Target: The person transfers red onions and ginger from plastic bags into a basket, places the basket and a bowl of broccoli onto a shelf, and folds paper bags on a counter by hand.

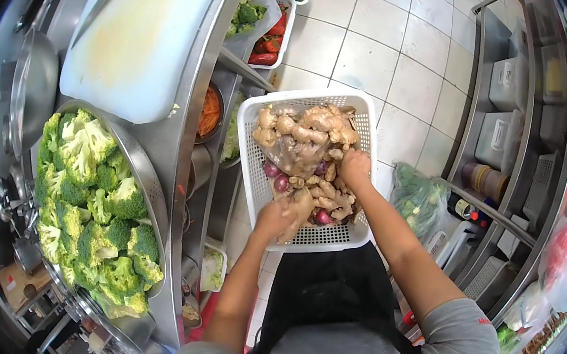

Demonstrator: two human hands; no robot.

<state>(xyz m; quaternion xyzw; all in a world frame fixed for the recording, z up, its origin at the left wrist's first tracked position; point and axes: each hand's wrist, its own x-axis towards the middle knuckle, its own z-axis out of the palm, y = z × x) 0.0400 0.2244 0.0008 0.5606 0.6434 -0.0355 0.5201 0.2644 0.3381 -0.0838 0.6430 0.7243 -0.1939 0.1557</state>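
A white perforated basket holds ginger and several red onions. Part of the ginger lies under a clear plastic bag. My left hand is at the basket's left side, beside brownish, crumpled material; its fingers are blurred, and their grip cannot be made out. On the right side my right hand is closed at the edge of the ginger and the bag, and what it holds is hidden.
Left of the basket, a steel counter bears a bowl of broccoli and a white cutting board. A crate of red peppers stands ahead. Steel shelves with containers and bagged greens are at the right.
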